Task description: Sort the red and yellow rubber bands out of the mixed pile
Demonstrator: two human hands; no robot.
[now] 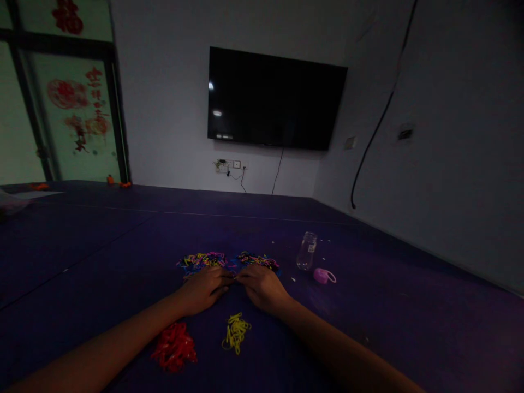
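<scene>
My left hand and my right hand rest on the dark purple surface, fingertips meeting in a pinch at the near edge of a mixed pile of coloured rubber bands. What the fingers pinch is too small to make out. Closer to me lie a small heap of red bands and a small heap of yellow bands, between my forearms.
A clear plastic bottle stands to the right of the pile, with a pink cap or ring lying beside it. A black wall screen hangs ahead, and a glass door with red decorations is at the left.
</scene>
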